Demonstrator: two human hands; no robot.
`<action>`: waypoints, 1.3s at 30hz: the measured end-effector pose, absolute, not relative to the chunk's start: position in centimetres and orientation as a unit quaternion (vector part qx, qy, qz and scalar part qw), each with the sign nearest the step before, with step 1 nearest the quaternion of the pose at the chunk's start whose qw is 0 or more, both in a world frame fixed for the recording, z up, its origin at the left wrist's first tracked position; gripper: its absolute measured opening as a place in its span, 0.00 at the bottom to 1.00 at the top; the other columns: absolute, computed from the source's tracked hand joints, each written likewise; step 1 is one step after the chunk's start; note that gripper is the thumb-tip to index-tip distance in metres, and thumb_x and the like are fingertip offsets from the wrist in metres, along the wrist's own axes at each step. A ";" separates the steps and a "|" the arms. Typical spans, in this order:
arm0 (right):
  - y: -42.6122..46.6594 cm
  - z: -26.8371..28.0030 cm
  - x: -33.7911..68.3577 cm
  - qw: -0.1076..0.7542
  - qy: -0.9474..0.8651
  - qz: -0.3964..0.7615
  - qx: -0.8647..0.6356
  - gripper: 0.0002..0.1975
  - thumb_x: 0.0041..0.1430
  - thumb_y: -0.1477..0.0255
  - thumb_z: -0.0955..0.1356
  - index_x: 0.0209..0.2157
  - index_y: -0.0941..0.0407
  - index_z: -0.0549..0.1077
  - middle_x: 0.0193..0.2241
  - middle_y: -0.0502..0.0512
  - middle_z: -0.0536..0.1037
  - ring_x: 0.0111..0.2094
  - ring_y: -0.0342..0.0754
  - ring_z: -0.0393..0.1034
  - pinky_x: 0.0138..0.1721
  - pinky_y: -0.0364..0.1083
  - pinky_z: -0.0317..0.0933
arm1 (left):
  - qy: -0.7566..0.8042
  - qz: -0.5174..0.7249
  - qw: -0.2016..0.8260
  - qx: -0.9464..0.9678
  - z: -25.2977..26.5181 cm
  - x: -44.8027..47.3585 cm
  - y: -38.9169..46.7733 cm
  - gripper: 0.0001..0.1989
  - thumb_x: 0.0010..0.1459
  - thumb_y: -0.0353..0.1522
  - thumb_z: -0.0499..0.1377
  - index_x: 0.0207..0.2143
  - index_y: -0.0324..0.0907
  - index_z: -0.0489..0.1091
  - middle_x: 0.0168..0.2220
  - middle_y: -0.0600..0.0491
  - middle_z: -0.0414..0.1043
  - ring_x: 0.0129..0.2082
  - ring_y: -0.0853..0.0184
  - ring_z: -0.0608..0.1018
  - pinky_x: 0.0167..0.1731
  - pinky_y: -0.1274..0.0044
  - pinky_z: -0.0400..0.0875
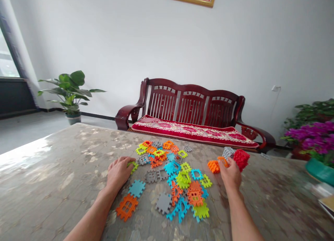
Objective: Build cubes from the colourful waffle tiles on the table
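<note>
Many flat plastic interlocking building tiles with notched edges lie in a loose pile on the table. At the pile's left side, my left hand (120, 171) is closed on the edge of a lime-green tile (134, 167), its fingertips partly hidden. On the right, my right hand (231, 175) pinches an orange tile (222, 161) between thumb and fingers. Around it are a stack of orange tiles (213, 166), a grey stack (228, 152) and a red stack (241, 159). Nearer me lie a blue tile (136, 188) and an orange window tile (127, 207).
The table (65, 185) has a shiny patterned cover. A purple flower pot (319, 169) stands at its right edge, near a book-like item (327, 204). Beyond are a dark red wooden bench (193, 101) and a potted plant (73, 94).
</note>
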State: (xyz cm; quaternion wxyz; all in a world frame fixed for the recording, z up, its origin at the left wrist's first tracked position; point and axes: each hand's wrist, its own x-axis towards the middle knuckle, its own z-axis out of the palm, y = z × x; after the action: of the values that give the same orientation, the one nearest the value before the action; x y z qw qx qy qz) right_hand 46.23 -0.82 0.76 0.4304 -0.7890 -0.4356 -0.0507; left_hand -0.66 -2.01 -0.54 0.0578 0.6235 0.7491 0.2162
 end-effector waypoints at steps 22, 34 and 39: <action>-0.7 0.2 44.1 0.262 -0.511 -0.052 -0.817 0.36 0.53 0.61 0.66 0.61 0.62 0.62 0.52 0.68 0.74 0.52 0.62 0.70 0.49 0.53 0.63 | 0.749 0.228 0.053 0.620 -0.6 -0.6 -2.0 0.18 0.58 0.36 0.50 0.45 0.53 0.77 0.53 0.53 0.74 0.53 0.55 0.72 0.55 0.62 0.61; -0.4 -0.5 44.2 0.387 -0.563 -0.168 -0.711 0.30 0.55 0.56 0.63 0.54 0.61 0.70 0.48 0.70 0.76 0.48 0.64 0.70 0.48 0.58 0.63 | 0.751 0.231 0.062 0.615 -0.4 -0.4 -2.3 0.19 0.57 0.34 0.50 0.46 0.53 0.76 0.53 0.53 0.73 0.53 0.56 0.72 0.56 0.63 0.60; -0.2 -1.1 41.2 0.472 -0.672 -0.041 -0.569 0.18 0.59 0.60 0.61 0.40 0.55 0.76 0.40 0.61 0.79 0.41 0.53 0.73 0.44 0.51 0.67 | 0.754 0.239 0.060 0.609 -0.5 -0.4 -2.3 0.21 0.58 0.34 0.50 0.52 0.50 0.73 0.55 0.50 0.72 0.54 0.57 0.72 0.57 0.64 0.60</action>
State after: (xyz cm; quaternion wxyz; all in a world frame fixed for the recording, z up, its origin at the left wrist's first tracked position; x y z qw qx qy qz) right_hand 41.20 -0.17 -1.08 0.4717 -0.5691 -0.6723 -0.0409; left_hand -0.43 -2.32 -0.54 0.0601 0.6092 0.7538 0.2387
